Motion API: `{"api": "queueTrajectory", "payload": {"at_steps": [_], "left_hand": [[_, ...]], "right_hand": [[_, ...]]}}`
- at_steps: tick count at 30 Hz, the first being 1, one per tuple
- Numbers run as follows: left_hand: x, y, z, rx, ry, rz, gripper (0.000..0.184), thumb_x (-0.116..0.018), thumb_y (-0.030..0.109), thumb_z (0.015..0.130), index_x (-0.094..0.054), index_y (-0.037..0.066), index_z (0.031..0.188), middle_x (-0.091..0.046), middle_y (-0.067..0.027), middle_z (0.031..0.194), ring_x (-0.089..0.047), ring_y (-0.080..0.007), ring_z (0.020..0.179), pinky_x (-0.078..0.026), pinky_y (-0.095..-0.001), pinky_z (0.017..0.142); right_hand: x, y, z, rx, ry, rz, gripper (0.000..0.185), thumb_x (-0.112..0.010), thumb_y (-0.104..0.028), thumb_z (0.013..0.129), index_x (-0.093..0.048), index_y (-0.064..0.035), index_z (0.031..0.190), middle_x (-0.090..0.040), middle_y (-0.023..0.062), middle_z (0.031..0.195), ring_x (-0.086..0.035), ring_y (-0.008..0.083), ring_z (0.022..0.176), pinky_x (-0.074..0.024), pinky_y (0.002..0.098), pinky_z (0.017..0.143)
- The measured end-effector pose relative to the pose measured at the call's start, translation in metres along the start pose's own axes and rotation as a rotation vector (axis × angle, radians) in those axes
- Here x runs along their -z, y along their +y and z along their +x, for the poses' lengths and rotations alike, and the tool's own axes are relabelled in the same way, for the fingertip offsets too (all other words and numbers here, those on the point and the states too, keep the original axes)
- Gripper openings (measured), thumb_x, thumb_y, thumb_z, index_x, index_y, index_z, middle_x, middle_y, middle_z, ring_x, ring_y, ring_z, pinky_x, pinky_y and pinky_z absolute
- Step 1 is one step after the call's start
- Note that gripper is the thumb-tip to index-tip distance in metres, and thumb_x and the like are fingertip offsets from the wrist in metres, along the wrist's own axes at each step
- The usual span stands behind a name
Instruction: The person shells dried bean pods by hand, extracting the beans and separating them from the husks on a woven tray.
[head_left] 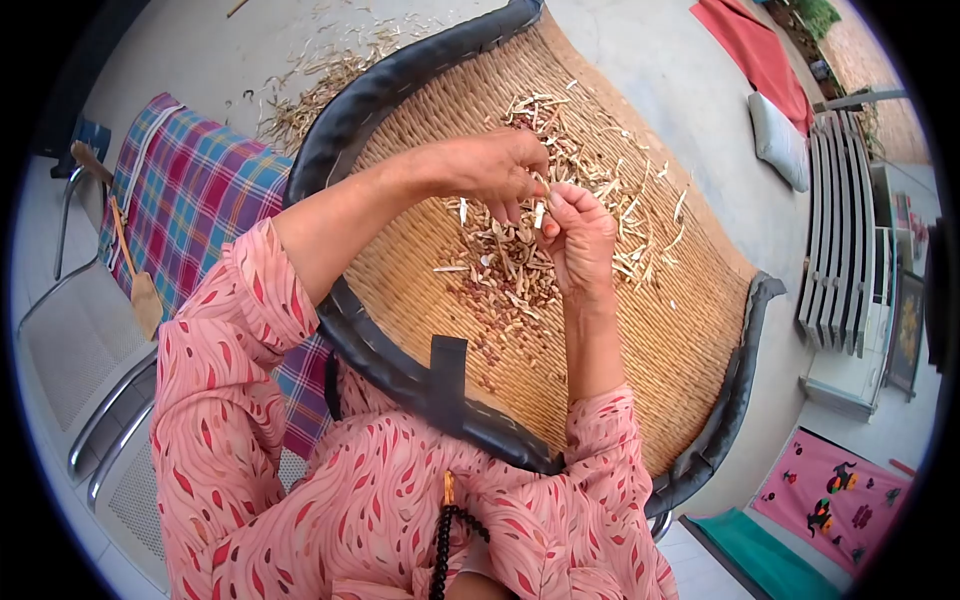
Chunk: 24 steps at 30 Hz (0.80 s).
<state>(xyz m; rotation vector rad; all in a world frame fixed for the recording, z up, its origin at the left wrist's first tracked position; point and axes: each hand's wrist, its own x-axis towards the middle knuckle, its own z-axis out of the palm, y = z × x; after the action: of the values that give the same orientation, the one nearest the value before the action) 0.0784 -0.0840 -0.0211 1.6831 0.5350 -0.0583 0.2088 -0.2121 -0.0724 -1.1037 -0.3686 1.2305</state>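
Observation:
A woven winnowing tray [400, 250] with a black padded rim rests on my lap. Dry bean pods [530, 265] and split husks are heaped across its middle, with reddish beans [490, 325] scattered on the near side. Over the heap, my left hand [497, 172] reaches in from the left, its fingers bent and pinched on a dry bean pod [541, 212]. My right hand [580, 235] meets it from the right, thumb and forefinger closed on the same pod. The fingertips of both hands nearly touch and partly hide the pod.
Loose husks [325, 85] lie on the floor beyond the tray. At the left are a plaid cloth [200, 190], a wooden spatula [145, 300] and metal chairs [85, 350]. A grey cushion [778, 140], a red cloth [755, 50] and a pink mat [830, 495] lie to the right.

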Motion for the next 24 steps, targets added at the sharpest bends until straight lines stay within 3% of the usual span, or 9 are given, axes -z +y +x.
{"api": "queueTrajectory", "payload": {"at_steps": [5,8,11,14,16,18,19,22,24], "left_hand": [[-0.014,-0.002,0.008,0.035,0.116,-0.175,0.013,-0.055,0.003,0.083,-0.056,-0.006,0.093,-0.059,-0.0085,0.073,-0.062,-0.015,0.066,-0.055,-0.0242,0.057],[-0.012,-0.011,0.015,-0.1,0.232,-0.186,0.008,-0.056,-0.001,0.081,-0.058,-0.003,0.089,-0.06,-0.0075,0.074,-0.062,-0.0126,0.066,-0.055,-0.022,0.055],[0.009,0.009,0.007,-0.213,0.403,-0.347,0.007,-0.058,0.003,0.081,-0.06,0.0,0.087,-0.062,-0.0076,0.078,-0.063,-0.014,0.069,-0.055,-0.027,0.062],[0.076,0.006,0.006,-0.58,0.823,-0.708,0.013,-0.058,0.01,0.085,-0.059,0.0,0.092,-0.063,-0.0078,0.085,-0.063,-0.0144,0.077,-0.052,-0.0271,0.07],[0.131,-0.007,-0.024,-0.648,1.01,-1.292,0.033,-0.047,0.018,0.091,-0.042,-0.007,0.112,-0.057,-0.0209,0.1,-0.061,-0.0247,0.086,-0.053,-0.0313,0.071],[0.131,-0.022,-0.028,-0.408,1.196,-1.218,0.036,-0.046,0.02,0.091,-0.04,-0.007,0.114,-0.055,-0.0223,0.103,-0.059,-0.0272,0.091,-0.052,-0.034,0.076],[0.128,-0.029,-0.029,-0.287,1.286,-1.175,0.037,-0.045,0.021,0.092,-0.038,-0.007,0.116,-0.054,-0.023,0.105,-0.058,-0.0285,0.094,-0.052,-0.0353,0.078],[0.089,0.01,-0.021,-0.28,1.18,-0.821,0.038,-0.047,0.021,0.091,-0.041,-0.007,0.115,-0.056,-0.0207,0.102,-0.06,-0.0265,0.09,-0.053,-0.0341,0.076],[0.076,0.017,-0.021,-0.383,0.982,-0.662,0.035,-0.05,0.019,0.089,-0.044,-0.007,0.112,-0.057,-0.019,0.1,-0.061,-0.0235,0.086,-0.053,-0.0314,0.072]], "right_hand": [[-0.015,-0.006,-0.005,0.125,0.011,-0.157,0.009,-0.055,-0.006,0.088,-0.057,0.0005,0.094,-0.058,0.0017,0.068,-0.054,0.0065,0.054,-0.0425,0.0176,0.047],[-0.015,-0.014,-0.004,0.127,0.017,-0.171,0.011,-0.053,-0.007,0.09,-0.055,0.0021,0.095,-0.059,0.0028,0.072,-0.056,0.0079,0.058,-0.0461,0.0184,0.049],[-0.012,-0.026,-0.003,0.168,0.054,-0.286,0.012,-0.054,-0.009,0.089,-0.057,0.002,0.092,-0.059,0.0028,0.07,-0.057,0.0079,0.06,-0.0468,0.0185,0.049],[0.022,-0.024,0.007,0.248,0.099,-0.776,0.011,-0.059,-0.011,0.086,-0.058,0.0002,0.085,-0.058,0.0036,0.067,-0.057,0.008,0.062,-0.0462,0.0191,0.048],[0.023,-0.026,0.002,0.191,0.057,-1.301,0.011,-0.062,-0.011,0.082,-0.058,-0.0011,0.077,-0.058,0.0069,0.064,-0.057,0.0127,0.061,-0.0457,0.0263,0.048],[0.027,-0.017,-0.002,0.111,-0.039,-1.829,0.012,-0.062,-0.01,0.08,-0.058,-0.0011,0.074,-0.058,0.0093,0.065,-0.057,0.0165,0.059,-0.0449,0.0313,0.048],[0.036,-0.005,-0.004,0.276,-0.066,-1.83,0.017,-0.065,-0.014,0.079,-0.057,-0.0015,0.072,-0.057,0.0116,0.066,-0.054,0.0203,0.056,-0.042,0.0365,0.049],[0.033,0.005,-0.003,0.292,-0.016,-1.876,0.02,-0.062,-0.017,0.082,-0.054,-0.0047,0.068,-0.056,0.0079,0.064,-0.051,0.0201,0.056,-0.0409,0.0366,0.053],[0.037,0.0,0.001,0.261,-0.023,-1.682,0.018,-0.066,-0.017,0.078,-0.057,-0.0034,0.071,-0.055,0.0105,0.062,-0.051,0.0213,0.053,-0.0396,0.0376,0.05]]}}
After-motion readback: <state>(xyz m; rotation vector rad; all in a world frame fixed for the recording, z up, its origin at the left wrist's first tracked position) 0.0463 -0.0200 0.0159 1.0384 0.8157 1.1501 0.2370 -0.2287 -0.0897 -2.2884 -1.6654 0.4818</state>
